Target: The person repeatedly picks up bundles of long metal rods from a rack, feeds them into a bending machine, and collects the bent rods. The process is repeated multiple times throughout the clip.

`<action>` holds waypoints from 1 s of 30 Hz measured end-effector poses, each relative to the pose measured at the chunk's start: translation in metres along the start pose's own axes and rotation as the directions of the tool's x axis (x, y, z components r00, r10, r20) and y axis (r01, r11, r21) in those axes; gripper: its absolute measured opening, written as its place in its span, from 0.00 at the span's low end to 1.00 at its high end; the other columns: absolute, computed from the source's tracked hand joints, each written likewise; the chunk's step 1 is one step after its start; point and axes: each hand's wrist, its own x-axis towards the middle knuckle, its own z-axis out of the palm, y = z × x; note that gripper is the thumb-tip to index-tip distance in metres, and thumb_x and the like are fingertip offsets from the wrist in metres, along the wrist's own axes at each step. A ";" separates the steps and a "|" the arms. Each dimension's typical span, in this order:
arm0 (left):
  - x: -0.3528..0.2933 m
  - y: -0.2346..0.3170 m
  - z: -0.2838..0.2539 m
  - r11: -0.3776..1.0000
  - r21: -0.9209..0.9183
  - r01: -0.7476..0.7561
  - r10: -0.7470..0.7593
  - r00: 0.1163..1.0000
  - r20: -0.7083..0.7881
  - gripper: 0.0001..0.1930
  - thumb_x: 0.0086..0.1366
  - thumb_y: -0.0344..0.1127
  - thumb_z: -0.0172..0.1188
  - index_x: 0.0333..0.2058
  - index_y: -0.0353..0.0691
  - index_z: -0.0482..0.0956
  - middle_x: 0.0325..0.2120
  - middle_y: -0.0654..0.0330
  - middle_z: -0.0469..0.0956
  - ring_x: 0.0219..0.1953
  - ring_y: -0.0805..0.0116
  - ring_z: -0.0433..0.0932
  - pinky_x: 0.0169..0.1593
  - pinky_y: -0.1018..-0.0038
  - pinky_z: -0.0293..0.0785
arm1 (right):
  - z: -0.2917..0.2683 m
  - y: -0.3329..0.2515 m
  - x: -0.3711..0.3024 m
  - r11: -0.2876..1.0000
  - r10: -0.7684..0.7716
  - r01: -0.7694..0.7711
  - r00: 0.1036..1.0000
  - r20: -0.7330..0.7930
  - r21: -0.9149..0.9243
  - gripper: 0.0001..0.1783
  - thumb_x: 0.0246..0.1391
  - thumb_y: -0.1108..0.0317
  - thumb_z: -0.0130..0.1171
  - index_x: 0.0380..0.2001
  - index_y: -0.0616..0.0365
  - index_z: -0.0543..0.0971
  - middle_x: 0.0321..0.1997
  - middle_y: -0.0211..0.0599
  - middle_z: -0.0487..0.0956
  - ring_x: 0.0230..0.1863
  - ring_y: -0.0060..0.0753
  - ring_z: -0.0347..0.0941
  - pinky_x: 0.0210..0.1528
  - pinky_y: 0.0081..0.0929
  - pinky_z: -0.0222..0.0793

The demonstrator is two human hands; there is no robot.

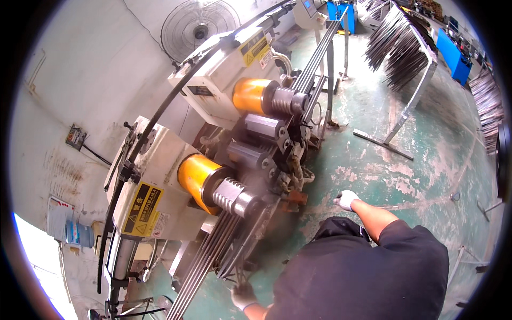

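Observation:
My left hand, in a soiled pale glove, is low in the view, just right of several long metal rods. Its fingers point toward the machine's lower frame and are blurred, so I cannot tell whether they touch or grip anything. My right hand, in a white glove, hangs over the floor right of the machine. Its fingers are curled in and nothing shows in them. The rods run under the nearer orange cylinder with its ribbed steel shaft end. More rods lie beyond the farther orange cylinder.
White machine housings carry yellow and black warning labels. A black hose arches over them. A round fan stands by the wall. Right of the machine, a metal rack holds bundles of dark rods. The green floor is worn.

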 end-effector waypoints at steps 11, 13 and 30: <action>-0.084 0.150 0.018 0.526 -0.800 -0.289 0.653 0.740 0.162 0.26 0.78 0.57 0.50 0.53 0.37 0.80 0.49 0.52 0.83 0.54 0.54 0.81 0.61 0.56 0.77 | -0.070 -0.073 0.003 0.923 -0.228 0.278 0.952 -0.204 0.266 0.23 0.61 0.51 0.62 0.45 0.60 0.87 0.42 0.52 0.88 0.47 0.52 0.85 0.52 0.42 0.78; -0.140 0.172 0.078 0.587 -0.600 -0.543 0.595 0.793 -0.135 0.28 0.77 0.59 0.52 0.55 0.37 0.79 0.52 0.48 0.82 0.56 0.52 0.80 0.65 0.54 0.75 | -0.092 -0.089 -0.003 0.870 -0.260 0.361 0.915 -0.309 0.336 0.22 0.62 0.52 0.62 0.45 0.62 0.87 0.43 0.51 0.88 0.47 0.50 0.85 0.52 0.40 0.77; -0.347 0.291 0.306 0.249 -0.128 -0.960 0.966 0.237 0.103 0.20 0.78 0.39 0.59 0.61 0.33 0.76 0.46 0.54 0.82 0.45 0.63 0.82 0.48 0.67 0.82 | -0.166 -0.271 0.050 0.055 -0.218 0.475 0.864 -0.454 0.878 0.26 0.63 0.58 0.69 0.58 0.63 0.81 0.51 0.36 0.85 0.46 0.30 0.80 0.48 0.31 0.75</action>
